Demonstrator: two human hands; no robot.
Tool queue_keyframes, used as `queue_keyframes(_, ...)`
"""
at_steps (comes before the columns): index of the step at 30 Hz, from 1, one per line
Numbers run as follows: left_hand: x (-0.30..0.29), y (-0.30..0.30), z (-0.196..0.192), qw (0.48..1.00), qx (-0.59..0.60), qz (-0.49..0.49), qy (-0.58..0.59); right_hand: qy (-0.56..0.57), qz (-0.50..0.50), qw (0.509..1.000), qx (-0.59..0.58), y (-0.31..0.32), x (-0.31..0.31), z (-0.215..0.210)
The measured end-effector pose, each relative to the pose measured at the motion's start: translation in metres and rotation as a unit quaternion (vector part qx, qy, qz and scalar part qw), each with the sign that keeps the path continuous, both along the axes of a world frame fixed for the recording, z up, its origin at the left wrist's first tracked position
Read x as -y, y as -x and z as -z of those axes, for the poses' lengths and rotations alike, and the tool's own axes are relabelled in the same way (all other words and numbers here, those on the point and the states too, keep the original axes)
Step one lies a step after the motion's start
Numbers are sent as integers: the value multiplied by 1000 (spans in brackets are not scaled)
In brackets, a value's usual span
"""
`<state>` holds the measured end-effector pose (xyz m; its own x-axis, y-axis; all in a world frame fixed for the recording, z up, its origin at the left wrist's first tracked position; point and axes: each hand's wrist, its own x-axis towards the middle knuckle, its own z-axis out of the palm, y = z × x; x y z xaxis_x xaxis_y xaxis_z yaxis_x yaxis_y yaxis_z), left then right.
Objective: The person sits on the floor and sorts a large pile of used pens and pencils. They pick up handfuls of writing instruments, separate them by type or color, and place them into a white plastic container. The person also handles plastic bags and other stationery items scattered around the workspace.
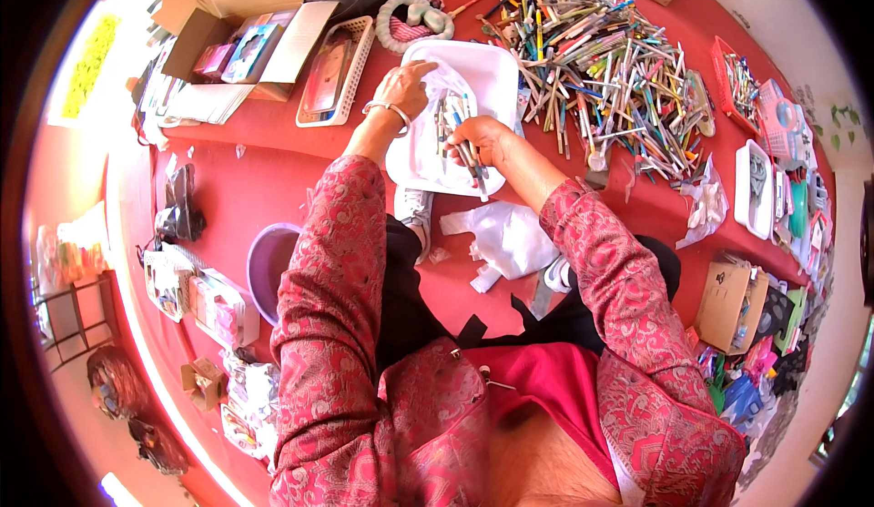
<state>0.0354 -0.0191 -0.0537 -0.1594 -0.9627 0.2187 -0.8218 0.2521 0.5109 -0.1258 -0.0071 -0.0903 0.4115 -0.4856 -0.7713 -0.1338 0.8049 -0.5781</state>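
In front of me lies a white plastic tray (498, 77) with a thin clear plastic bag (441, 82) in it. My left hand (403, 88) is closed on the bag's edge at the tray's left side. Several pens (470, 157) are bunched in my right hand (487, 139), tips pointing down over the tray. More pens (452, 109) lie against the bag, just beyond my right fingers. A big loose heap of pens and pencils (605, 65) spreads to the right of the tray.
A crumpled white plastic bag (510, 241) lies between my feet. To the left are a purple tub (270, 266), a white basket (355, 75) and an open cardboard box (198, 43). On the right stand a red basket (726, 61), a small white tray (742, 188) and a cardboard box (726, 302).
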Motion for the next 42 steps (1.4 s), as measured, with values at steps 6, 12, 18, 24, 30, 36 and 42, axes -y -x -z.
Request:
queue_keyframes(6, -2, 19, -21, 998, 17, 54, 21, 166, -203, 950, -170, -26, 35, 24)
queue_keyframes(12, -6, 17, -19, 996, 41, 54, 58, 99, 6, 995, -26, -37, 54, 36)
queue_keyframes(18, -6, 12, -19, 996, 49, 47, 62, -34, 187, 976, 106, -22, 47, 46)
queue_keyframes(24, -2, 18, -20, 996, 51, 54, 57, -54, 216, 967, 124, -15, 44, 46)
queue_keyframes(30, -6, 8, -12, 991, 106, 53, 61, 76, 7, 997, 2, -9, 12, 20)
queue_keyframes(36, -10, 16, -24, 989, 139, 38, 36, 59, -116, 989, -73, 12, -2, -5)
queue_keyframes(42, -11, 6, -23, 979, 201, -5, -20, 44, -349, 917, -189, 12, -19, -30)
